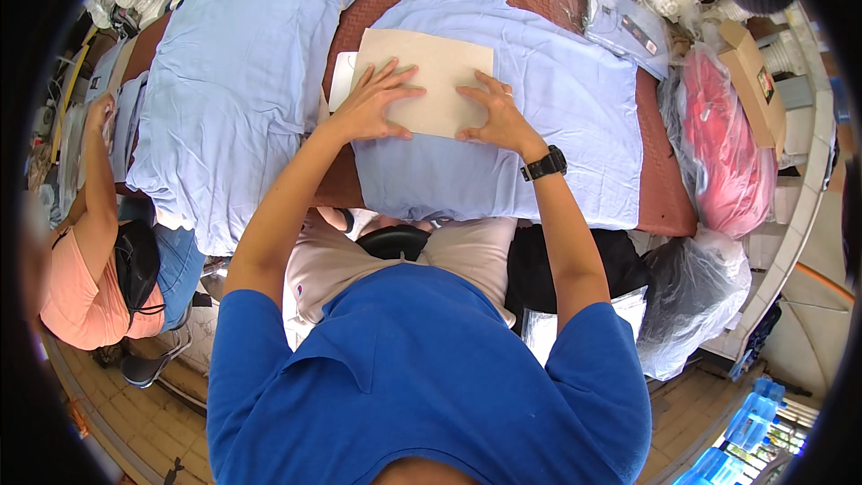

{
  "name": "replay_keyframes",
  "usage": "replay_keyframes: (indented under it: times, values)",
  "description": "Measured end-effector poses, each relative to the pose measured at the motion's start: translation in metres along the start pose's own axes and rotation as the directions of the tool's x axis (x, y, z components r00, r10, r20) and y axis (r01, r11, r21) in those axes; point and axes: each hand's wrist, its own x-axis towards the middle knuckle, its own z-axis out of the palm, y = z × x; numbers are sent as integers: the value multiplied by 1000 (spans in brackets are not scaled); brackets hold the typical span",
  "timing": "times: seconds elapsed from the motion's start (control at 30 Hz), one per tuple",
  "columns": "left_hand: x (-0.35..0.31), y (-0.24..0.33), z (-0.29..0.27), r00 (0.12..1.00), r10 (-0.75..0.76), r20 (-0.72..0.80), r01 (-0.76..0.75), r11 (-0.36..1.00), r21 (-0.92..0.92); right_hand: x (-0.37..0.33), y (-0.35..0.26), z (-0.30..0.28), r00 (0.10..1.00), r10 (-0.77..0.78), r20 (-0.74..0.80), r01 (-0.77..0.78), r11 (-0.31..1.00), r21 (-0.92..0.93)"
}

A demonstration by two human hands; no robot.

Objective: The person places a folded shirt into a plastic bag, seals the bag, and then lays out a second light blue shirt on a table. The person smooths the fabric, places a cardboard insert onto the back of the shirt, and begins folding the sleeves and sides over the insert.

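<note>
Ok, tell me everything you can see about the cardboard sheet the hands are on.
The cardboard is a flat, plain beige rectangle, thin and stiff-looking, with no visible print. It lies flat on a light blue shirt spread over the brown table, roughly on the shirt's upper middle, slightly skewed. The left hand presses its near left part with fingers spread; the right hand rests on its near right edge. A white sheet peeks out beside its left edge.
</note>
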Motion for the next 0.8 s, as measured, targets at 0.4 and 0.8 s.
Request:
replay_keyframes:
  times: [0.4,0.8]
  values:
    - [2,-4,2,1000,6,-12,-6,1000,-10,1,-1,5,999,6,-31,-6,1000,19]
    - [25,-45,-35,990,-121,73,141,879,-455,3,1,7,999,34,-19,-33,999,38]
